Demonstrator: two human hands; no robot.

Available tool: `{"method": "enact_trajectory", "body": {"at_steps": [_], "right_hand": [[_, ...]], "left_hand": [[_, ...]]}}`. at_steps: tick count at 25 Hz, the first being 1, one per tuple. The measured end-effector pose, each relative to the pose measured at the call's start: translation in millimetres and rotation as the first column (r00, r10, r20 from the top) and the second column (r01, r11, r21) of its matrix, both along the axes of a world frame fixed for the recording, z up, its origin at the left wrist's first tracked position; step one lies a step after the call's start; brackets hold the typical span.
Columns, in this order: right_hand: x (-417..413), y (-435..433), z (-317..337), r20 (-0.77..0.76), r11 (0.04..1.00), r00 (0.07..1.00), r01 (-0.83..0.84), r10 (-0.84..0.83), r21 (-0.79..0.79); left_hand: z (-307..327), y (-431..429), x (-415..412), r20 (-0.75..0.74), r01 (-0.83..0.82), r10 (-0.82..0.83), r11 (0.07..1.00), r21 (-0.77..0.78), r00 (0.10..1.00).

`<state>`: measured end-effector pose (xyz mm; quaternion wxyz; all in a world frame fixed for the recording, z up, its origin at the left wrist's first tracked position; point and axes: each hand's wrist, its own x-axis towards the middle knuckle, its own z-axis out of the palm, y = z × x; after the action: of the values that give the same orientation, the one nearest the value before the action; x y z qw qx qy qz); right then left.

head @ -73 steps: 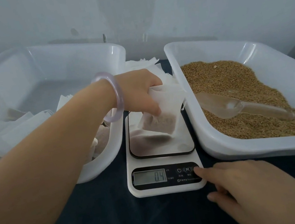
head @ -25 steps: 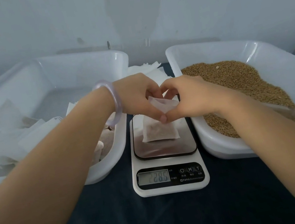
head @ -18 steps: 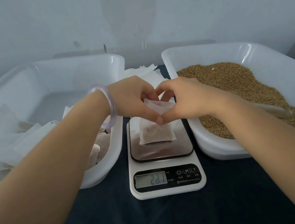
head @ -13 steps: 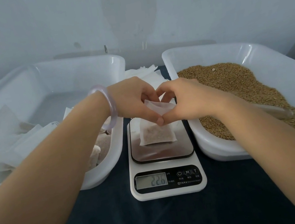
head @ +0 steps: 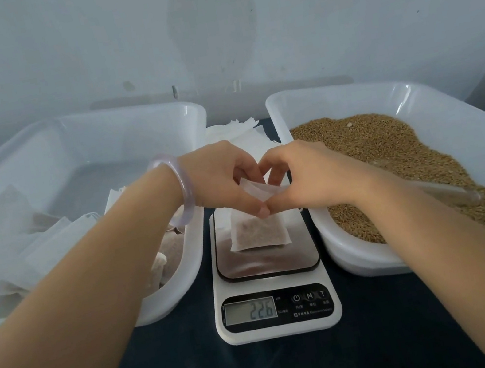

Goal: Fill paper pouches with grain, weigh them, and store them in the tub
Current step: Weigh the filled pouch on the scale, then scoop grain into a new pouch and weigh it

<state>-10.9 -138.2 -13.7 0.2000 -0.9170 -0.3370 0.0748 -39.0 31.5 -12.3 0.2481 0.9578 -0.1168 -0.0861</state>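
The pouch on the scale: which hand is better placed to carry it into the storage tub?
Probably left: the left hand pinches the pouch beside the storage tub; the right hand is farther.

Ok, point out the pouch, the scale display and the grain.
pouch (head: pixel 258 233): head view, on its filled lower half.
scale display (head: pixel 250 311): head view, on the middle of the screen.
grain (head: pixel 389 141): head view, on the upper part of the heap.

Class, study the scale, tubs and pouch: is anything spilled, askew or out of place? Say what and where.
No grain looks spilled. Oddity: the left hand and right hand pinch the top of the pouch while it sits on the scale, so its reading may be off.
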Motion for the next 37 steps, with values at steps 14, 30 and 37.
{"method": "enact_trajectory", "body": {"at_steps": [14, 30, 37], "right_hand": [[1, -17, 18, 0.115, 0.763, 0.989, -0.001, -0.096, 0.647], [19, -64, 44, -0.088, 0.883, 0.992, -0.038, 0.089, 0.468], [79, -143, -2, -0.206, 0.796, 0.895, 0.223, -0.396, -0.562]], "left_hand": [[2, -15, 1, -0.062, 0.022, -0.123, 0.588, -0.809, 0.991], [-6, -17, -1, -0.257, 0.012, -0.276, 0.703, -0.711, 0.926], [-6, -21, 0, -0.253, -0.187, -0.019, 0.622, -0.761, 0.967]]}}
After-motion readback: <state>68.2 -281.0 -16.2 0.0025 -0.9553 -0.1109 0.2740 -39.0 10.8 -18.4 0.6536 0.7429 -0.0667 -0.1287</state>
